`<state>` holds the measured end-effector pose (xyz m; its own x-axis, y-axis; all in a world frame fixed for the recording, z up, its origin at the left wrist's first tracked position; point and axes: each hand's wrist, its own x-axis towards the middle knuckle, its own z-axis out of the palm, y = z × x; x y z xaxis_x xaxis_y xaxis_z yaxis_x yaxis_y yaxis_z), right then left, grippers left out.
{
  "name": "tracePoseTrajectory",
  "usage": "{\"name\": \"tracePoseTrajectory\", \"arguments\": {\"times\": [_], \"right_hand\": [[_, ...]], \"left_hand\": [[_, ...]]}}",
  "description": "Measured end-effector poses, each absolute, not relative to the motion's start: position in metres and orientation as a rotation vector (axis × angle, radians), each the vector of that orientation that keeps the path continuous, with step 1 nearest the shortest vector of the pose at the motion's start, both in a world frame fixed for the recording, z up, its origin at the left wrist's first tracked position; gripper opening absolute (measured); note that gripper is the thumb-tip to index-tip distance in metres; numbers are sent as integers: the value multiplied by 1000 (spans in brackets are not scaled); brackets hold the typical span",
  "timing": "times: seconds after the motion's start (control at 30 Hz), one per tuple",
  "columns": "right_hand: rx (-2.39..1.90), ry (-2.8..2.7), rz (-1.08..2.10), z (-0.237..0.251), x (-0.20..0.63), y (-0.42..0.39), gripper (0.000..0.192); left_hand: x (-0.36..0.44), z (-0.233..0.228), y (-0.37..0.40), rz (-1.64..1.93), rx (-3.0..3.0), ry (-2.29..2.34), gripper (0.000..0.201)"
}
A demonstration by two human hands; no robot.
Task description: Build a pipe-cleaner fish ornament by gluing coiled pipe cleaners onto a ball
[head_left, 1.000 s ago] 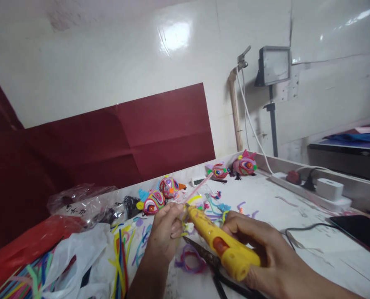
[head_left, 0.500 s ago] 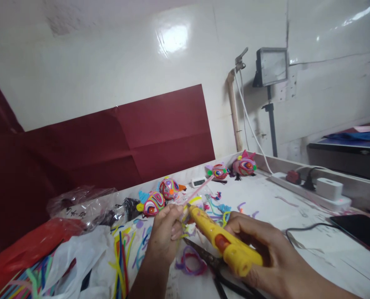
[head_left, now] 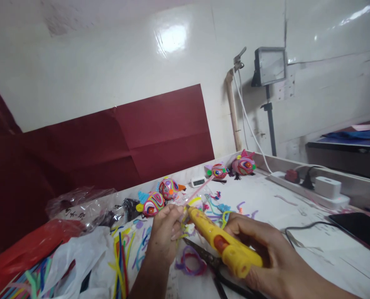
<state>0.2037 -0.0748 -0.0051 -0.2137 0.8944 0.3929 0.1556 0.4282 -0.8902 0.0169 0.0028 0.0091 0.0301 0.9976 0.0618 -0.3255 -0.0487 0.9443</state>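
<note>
- Yellow glue gun (head_left: pixel 224 245) sits in your right hand (head_left: pixel 266 253), fingers wrapped tight round its grip, nozzle aimed up and left.
- Your left hand (head_left: pixel 164 236) pinches a pink pipe cleaner (head_left: pixel 199 189) between thumb and fingertips; the stem slants up and away to the right, over the table (head_left: pixel 312 245).
- Nozzle tip meets the piece right at your left fingertips, near the middle of the view.
- Black scissors (head_left: pixel 216 270) lie on the table under the gun, beside a purple loop (head_left: pixel 189 261).
- Loose pipe cleaners (head_left: pixel 122 253) spread to the left of your left wrist, next to a white bag (head_left: pixel 75 253).
- Four bright craft figures (head_left: pixel 150 202) stand along the far edge.
- Behind your right hand, a black cable (head_left: pixel 306 227) runs toward a phone (head_left: pixel 359 228).
</note>
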Motion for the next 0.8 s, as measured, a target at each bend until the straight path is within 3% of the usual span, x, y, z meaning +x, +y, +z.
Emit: {"name": "tracePoseTrajectory", "arguments": {"times": [0.8], "right_hand": [[-818,-1481,1189,3,212,-72,27]], "left_hand": [[16,9,4,1360,1035,906,34]]}}
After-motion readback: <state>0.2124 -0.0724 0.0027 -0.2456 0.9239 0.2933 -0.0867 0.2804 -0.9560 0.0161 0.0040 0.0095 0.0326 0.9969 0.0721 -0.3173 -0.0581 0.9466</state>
